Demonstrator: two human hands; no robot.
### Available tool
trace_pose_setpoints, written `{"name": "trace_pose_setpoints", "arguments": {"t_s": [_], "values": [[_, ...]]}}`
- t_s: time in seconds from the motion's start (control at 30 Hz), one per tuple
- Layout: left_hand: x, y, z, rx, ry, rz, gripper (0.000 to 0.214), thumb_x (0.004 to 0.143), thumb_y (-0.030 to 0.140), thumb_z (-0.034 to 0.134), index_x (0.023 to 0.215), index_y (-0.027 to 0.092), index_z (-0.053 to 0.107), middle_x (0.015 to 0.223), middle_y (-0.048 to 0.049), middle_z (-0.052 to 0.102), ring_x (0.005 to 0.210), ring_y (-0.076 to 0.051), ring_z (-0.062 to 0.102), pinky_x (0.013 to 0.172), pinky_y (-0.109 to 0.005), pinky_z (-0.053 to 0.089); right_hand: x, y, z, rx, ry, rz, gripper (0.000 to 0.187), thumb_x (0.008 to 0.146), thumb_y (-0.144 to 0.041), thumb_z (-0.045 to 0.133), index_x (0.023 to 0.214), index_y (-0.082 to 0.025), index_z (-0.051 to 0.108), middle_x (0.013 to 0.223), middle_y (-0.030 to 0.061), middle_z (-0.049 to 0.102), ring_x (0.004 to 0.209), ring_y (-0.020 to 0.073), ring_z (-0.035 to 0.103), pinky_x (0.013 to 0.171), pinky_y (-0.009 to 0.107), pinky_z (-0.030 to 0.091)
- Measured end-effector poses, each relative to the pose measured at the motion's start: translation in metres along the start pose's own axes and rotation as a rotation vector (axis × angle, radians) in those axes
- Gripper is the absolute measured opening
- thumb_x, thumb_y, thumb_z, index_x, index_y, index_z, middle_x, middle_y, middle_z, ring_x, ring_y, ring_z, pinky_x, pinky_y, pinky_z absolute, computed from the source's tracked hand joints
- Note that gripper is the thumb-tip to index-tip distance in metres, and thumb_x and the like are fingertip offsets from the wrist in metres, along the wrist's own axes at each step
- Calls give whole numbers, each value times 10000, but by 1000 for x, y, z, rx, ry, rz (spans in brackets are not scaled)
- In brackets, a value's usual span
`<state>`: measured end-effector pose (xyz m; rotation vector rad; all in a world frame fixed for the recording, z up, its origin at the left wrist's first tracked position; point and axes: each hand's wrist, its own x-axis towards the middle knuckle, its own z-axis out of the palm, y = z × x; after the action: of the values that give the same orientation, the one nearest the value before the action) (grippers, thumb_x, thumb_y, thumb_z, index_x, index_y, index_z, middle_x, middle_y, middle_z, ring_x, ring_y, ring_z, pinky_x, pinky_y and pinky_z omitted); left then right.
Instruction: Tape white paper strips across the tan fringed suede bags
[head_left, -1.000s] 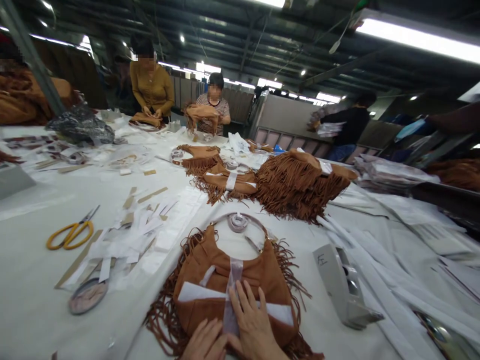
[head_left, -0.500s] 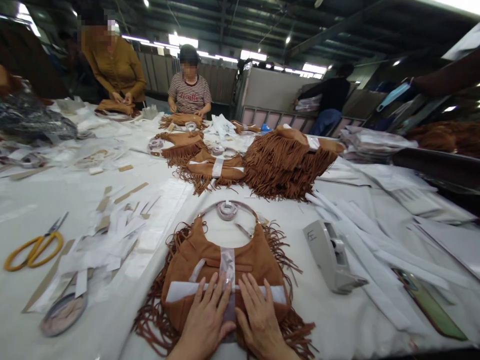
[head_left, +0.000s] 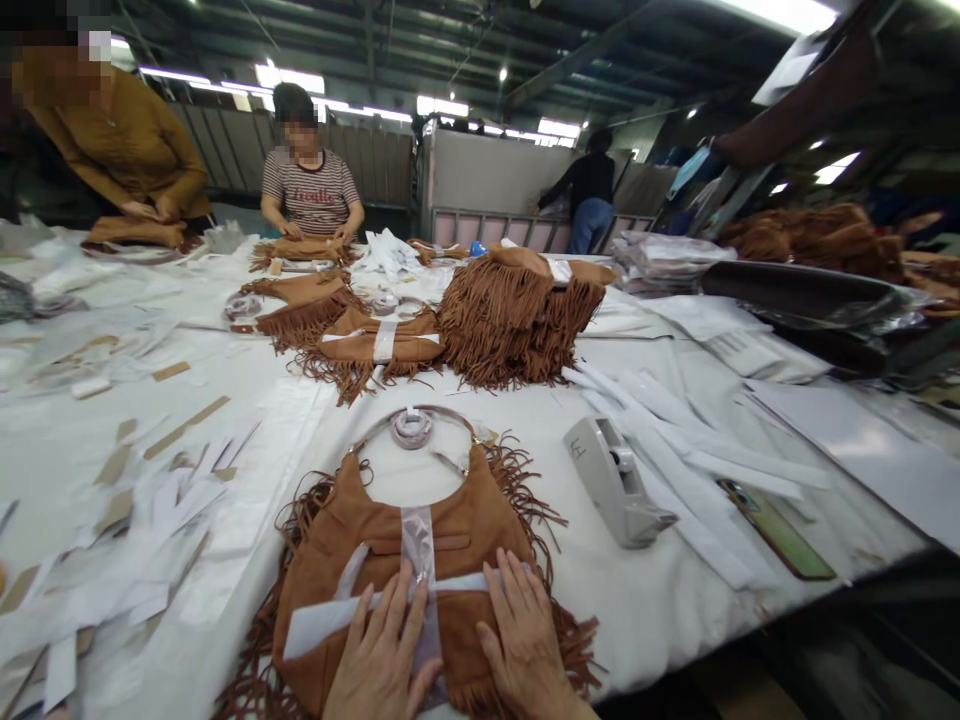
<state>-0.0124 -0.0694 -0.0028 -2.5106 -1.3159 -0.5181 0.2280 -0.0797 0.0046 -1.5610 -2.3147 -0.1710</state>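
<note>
A brown fringed handbag (head_left: 480, 510) lies flat in front of me, its curved strap toward the far side. Clear plastic film (head_left: 418, 540) runs down its middle, and a white paper strip (head_left: 319, 622) crosses it sideways. My left hand (head_left: 386, 640) rests flat on the bag's lower left part, fingers stretched over the strip and the film's edge. On the right half, my right hand (head_left: 521, 630) lies with fingers extended across the strip's end. Neither hand grips anything. A coiled strap (head_left: 411, 427) sits inside the handle's loop.
To the right stand a grey tape dispenser (head_left: 611, 480) and a phone (head_left: 780, 530) near the table edge. Paper scraps (head_left: 165, 510) cover the left side. Beyond are a pile of fringed bags (head_left: 517, 315) and another wrapped bag (head_left: 352, 340). Two people work across the table.
The view has turned right, so things sit further left, and the scissors have left the picture. My right hand has moved outward across the bag, away from my left hand.
</note>
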Motion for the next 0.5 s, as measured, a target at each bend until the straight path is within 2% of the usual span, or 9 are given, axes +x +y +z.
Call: {"name": "trace_pose_setpoints", "arguments": {"t_s": [0.07,0.13,0.23,0.3,0.37,0.43,0.5], "values": [[0,0,1,2,10,6,632,851,452,511,1395,145,418,1422,-162,440,1275,-281,428,1127,-449,159,4,-1,-5,72,33,48,645,901,-270,442,1484,-181,182,1445,129,398,1321,298,377,1029,514,393],[-1,0,2,7,21,17,621,848,441,512,1387,144,429,1414,-166,449,1269,-278,434,1128,-449,147,13,2,-9,142,120,135,616,917,-254,427,1481,-195,187,1418,119,435,1305,272,402,1029,491,406],[-1,-1,3,12,32,33,605,847,444,510,1375,153,449,1402,-158,466,1257,-272,444,1129,-439,139,33,15,-9,209,243,307,576,934,-278,416,1465,-170,221,1411,141,430,1304,259,397,1044,477,400],[-2,-1,4,17,34,41,604,848,450,508,1374,156,451,1396,-156,474,1250,-270,452,1128,-435,139,45,26,-4,230,221,371,568,936,-311,413,1451,-134,251,1404,167,429,1298,268,400,1046,481,396],[-2,-1,5,23,27,42,612,851,448,505,1381,149,440,1406,-161,461,1247,-271,454,1127,-439,135,53,34,6,254,130,392,563,934,-320,401,1441,-111,275,1389,180,443,1271,275,429,1023,476,415],[-2,0,5,22,7,37,624,857,445,498,1395,141,419,1430,-165,428,1254,-275,450,1123,-445,145,56,39,17,291,58,410,553,933,-312,385,1438,-110,286,1374,174,463,1242,268,459,1002,464,429],[-2,1,4,12,-23,15,637,863,440,489,1412,133,391,1454,-171,390,1259,-282,447,1113,-451,178,58,41,24,340,44,439,542,933,-301,374,1436,-118,294,1374,162,471,1239,258,465,1005,459,419]]}}
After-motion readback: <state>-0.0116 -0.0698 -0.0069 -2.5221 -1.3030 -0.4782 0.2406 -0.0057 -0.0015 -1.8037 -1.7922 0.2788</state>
